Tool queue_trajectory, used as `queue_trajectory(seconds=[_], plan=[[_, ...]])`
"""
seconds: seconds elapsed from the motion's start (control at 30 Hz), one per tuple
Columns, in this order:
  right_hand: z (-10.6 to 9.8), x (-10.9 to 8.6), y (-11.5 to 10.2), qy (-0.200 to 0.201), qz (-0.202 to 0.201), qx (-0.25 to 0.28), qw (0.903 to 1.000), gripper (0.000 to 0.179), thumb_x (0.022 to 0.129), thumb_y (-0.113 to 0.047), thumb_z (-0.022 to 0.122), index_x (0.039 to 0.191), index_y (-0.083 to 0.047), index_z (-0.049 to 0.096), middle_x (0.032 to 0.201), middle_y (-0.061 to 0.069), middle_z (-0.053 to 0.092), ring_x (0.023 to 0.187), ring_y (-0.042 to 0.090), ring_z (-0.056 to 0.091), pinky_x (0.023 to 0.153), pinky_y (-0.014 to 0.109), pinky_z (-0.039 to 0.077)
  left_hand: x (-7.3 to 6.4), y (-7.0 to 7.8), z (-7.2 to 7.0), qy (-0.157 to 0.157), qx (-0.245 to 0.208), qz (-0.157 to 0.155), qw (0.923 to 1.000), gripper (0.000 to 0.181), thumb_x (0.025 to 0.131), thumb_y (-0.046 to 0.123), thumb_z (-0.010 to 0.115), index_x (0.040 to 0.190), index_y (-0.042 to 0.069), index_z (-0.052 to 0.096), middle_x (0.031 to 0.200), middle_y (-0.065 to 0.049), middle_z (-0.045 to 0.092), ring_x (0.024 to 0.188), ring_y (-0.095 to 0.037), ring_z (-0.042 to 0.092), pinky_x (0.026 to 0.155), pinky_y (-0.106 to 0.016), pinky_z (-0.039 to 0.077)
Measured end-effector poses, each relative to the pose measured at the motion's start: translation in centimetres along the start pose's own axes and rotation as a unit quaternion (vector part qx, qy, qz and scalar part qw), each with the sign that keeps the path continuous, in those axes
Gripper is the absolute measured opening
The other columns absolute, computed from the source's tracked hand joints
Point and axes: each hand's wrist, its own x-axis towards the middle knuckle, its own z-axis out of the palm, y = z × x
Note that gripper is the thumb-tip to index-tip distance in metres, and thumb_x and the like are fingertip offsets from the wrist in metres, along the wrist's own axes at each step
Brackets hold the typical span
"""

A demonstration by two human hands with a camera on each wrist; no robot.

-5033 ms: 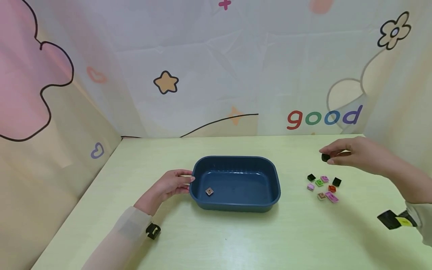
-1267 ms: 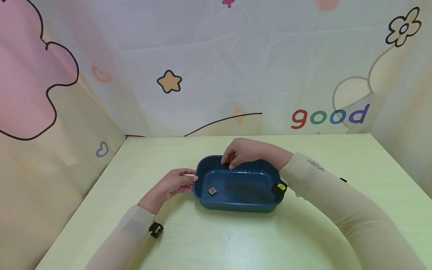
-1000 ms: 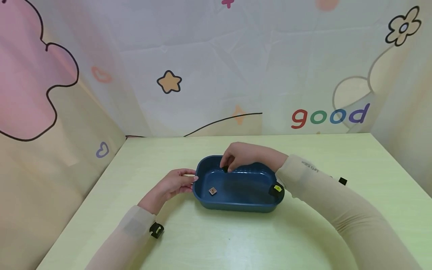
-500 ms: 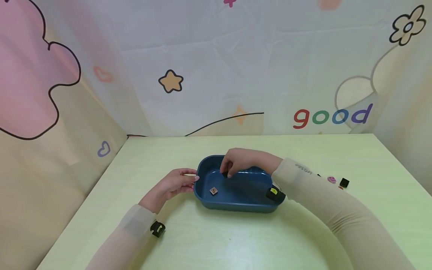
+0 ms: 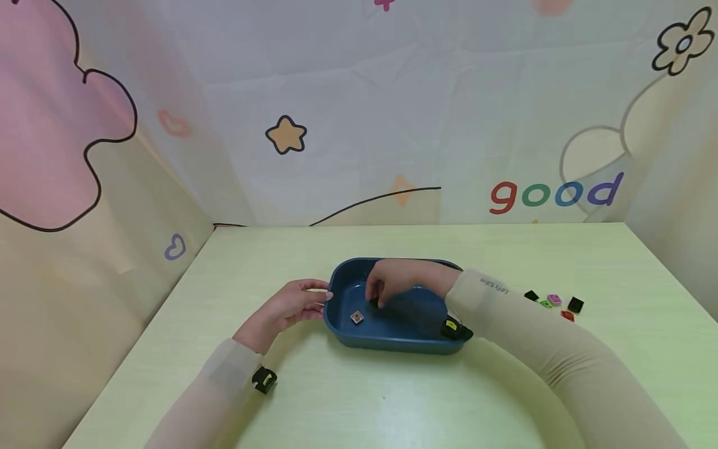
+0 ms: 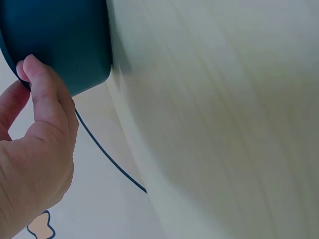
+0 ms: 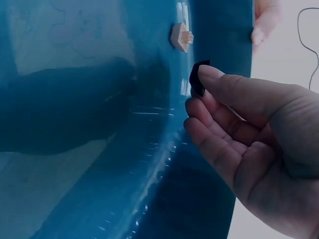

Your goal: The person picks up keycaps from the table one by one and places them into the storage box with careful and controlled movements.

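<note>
Black piece (image 7: 195, 78) lowered, seemingly near the floor of the tray (image 5: 387, 343), centre frame
Right hand (image 5: 392, 279) pinches it; left hand (image 5: 291, 304) holds the tray's rim; beige piece (image 5: 356, 318) lies just lower left

Screened-off tabletop workspace, room type unclear: cartoon-printed cloth (image 5: 359, 125) on 3 sides of pale-green table (image 5: 359, 399).

The right hand (image 5: 392, 278) and the black piece (image 7: 198, 79) it pinches, five seconds ago above the table's (image 5: 359, 399) right side, are now low inside the blue tray (image 5: 392, 344) near the tan piece (image 5: 356, 318), while the right sleeve (image 5: 561, 355), now lower, uncovers the pink piece (image 5: 554, 300), green piece (image 5: 546, 304) and red piece (image 5: 568, 316) it recently hid.
</note>
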Motion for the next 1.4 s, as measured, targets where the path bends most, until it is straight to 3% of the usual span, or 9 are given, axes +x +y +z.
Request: queue_trajectory(seconds=[0.73,1.0,1.4], plan=[[1.1,1.6,0.1,-0.039,0.011,-0.023,0.9989,0.021,0.093,-0.005,0.073,0.113,-0.003,0.074,0.111,0.01,0.073,0.093,0.011,0.063,0.091,0.026,0.057,0.1,0.2,0.1,-0.008,-0.011,0.006,0.9999,0.04,0.102,0.01,0.062,0.137,-0.005,0.052,0.082,0.001,0.07,0.068,-0.009,0.069,0.069,-0.02,0.061],[1.3,1.6,-0.4,-0.035,0.023,-0.031,0.9986,0.02,0.092,-0.005,0.073,0.112,-0.004,0.075,0.107,0.009,0.073,0.089,0.011,0.06,0.09,0.026,0.057,0.1,0.1,0.0,-0.01,-0.011,0.009,0.9998,0.039,0.102,0.01,0.062,0.136,-0.005,0.052,0.082,0.001,0.07,0.068,-0.009,0.069,0.069,-0.02,0.062],[1.3,2.0,-0.6,-0.052,0.027,-0.041,0.9975,0.025,0.093,-0.005,0.073,0.118,-0.004,0.074,0.113,0.011,0.074,0.093,0.012,0.062,0.094,0.028,0.058,0.1,0.1,-0.1,-0.005,-0.01,0.003,0.9999,0.04,0.101,0.011,0.062,0.137,-0.005,0.053,0.084,0.0,0.07,0.068,-0.009,0.069,0.067,-0.019,0.061]])
